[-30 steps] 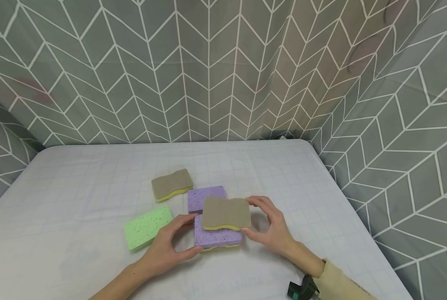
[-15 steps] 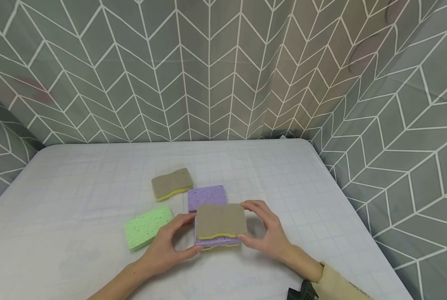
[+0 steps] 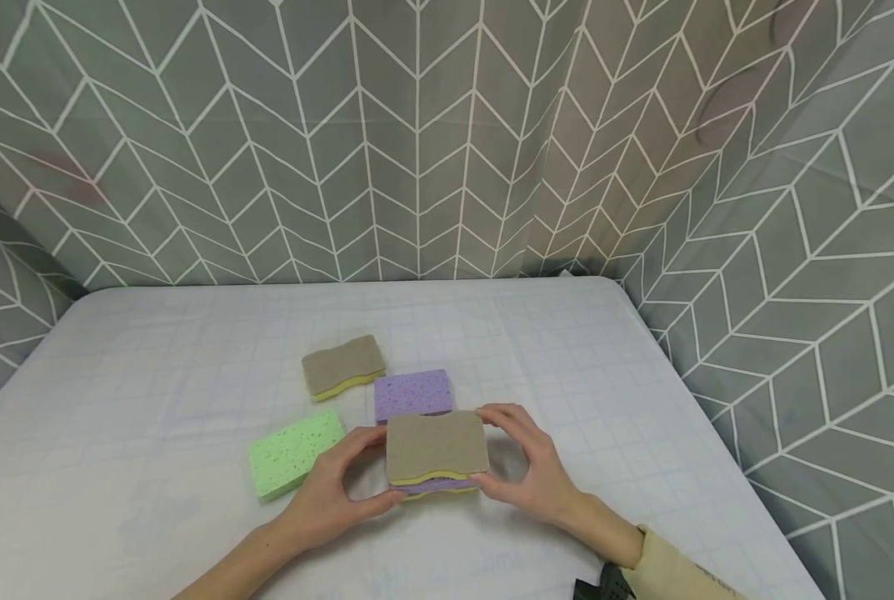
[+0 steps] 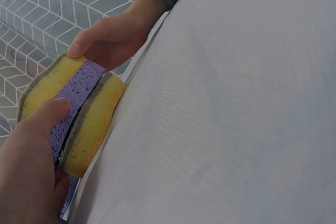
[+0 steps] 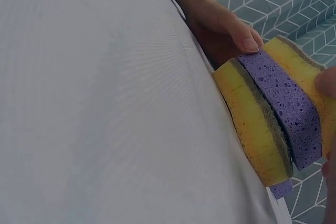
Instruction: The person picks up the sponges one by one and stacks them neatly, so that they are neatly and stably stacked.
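Three sponges are stacked near the middle of the table. On top is a yellow sponge [image 3: 437, 446] with its grey-brown scouring side up; my right hand [image 3: 532, 467] pinches it by its right end, thumb in front and fingers behind. Below it lies a purple sponge [image 4: 79, 90], pinched at its left end by my left hand [image 3: 334, 475]. At the bottom, another yellow sponge [image 5: 252, 119] rests on the table with its grey side up against the purple one. Both wrist views show the three layers from the front edge.
Behind the stack lies a second purple sponge [image 3: 414, 393]. A grey-topped yellow sponge [image 3: 344, 367] sits further back to the left, and a green sponge [image 3: 297, 452] is just beyond my left hand. A white cloth covers the table [image 3: 154, 400]; patterned curtains [image 3: 387, 150] hang around it.
My right hand has brought the top yellow sponge left and toward me, so it now covers most of the purple sponge. My left hand has stayed in place.
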Available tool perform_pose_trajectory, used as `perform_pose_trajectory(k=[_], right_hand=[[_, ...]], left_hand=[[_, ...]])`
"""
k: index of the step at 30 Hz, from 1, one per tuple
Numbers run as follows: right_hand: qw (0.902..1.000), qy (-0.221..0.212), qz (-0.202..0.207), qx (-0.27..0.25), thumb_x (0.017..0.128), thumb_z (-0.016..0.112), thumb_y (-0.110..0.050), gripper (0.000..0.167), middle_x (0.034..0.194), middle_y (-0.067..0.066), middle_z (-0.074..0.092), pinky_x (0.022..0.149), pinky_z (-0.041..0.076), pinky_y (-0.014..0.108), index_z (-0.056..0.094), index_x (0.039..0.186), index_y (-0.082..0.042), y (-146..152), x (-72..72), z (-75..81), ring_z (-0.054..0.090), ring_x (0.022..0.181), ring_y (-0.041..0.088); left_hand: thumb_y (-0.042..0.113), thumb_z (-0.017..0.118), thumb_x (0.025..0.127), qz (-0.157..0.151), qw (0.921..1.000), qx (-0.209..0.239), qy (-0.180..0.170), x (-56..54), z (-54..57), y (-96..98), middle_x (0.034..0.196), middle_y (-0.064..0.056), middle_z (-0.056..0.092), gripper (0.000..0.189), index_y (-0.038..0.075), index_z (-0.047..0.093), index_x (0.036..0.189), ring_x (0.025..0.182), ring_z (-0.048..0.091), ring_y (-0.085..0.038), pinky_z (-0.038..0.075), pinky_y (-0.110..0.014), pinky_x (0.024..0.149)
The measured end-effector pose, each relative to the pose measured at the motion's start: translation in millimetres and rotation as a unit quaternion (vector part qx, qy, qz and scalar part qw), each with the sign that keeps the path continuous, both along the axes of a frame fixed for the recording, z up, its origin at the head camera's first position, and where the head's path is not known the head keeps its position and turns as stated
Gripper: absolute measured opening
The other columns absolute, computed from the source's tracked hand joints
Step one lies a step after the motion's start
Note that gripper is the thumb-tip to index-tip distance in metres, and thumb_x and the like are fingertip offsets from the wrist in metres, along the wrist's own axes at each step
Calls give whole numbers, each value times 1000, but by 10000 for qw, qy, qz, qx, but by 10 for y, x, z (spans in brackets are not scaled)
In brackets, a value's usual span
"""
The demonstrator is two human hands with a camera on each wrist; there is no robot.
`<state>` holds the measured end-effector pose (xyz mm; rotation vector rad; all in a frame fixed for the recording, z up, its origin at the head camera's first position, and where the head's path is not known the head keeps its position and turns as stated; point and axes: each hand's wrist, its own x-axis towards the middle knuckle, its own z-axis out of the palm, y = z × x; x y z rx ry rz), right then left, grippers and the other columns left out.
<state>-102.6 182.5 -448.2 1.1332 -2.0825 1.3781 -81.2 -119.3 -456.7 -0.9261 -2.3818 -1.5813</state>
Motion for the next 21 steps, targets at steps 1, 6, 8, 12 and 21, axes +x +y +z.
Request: perform_pose_trajectory(k=[1, 6, 8, 12, 21], right_hand=[[10000, 10, 3, 9, 81, 83, -22, 68, 128, 18, 57, 102, 49, 28, 54, 135, 4, -1, -1, 1, 58, 115, 24], [10000, 46, 19, 37, 83, 82, -26, 67, 128, 18, 57, 103, 48, 26, 54, 136, 3, -2, -18, -3, 58, 115, 23], [10000, 54, 27, 46, 84, 81, -28, 66, 128, 18, 57, 103, 48, 26, 53, 136, 3, -3, -27, -8, 58, 115, 23], [9999, 88, 65, 35, 86, 79, -30, 65, 127, 18, 57, 103, 48, 26, 53, 135, 4, -3, -41, -22, 58, 115, 23], [9998, 163, 83, 17, 86, 79, -30, 65, 125, 18, 58, 102, 48, 26, 53, 135, 5, 6, -41, -35, 58, 113, 24]], left_hand=[[23, 88, 78, -5, 10000, -11, 32, -2, 1, -1, 131, 0, 62, 72, 14, 53, 140, 120, 61, -12, 42, -16, 109], [23, 88, 77, 15, 10000, -19, 46, -2, 4, -6, 131, -1, 62, 73, 14, 53, 141, 120, 60, -12, 42, -17, 109], [23, 89, 76, 70, 10000, -41, 33, 0, 5, -8, 131, 0, 62, 74, 16, 53, 141, 120, 60, -12, 42, -17, 109], [25, 89, 75, 193, 9997, -139, 74, 1, 6, -9, 133, 2, 61, 76, 19, 52, 142, 120, 60, -13, 41, -16, 109], [17, 89, 75, 200, 9995, 247, 40, 30, 25, 12, 139, -4, 57, 81, 14, 48, 145, 127, 55, -12, 43, -20, 111]])
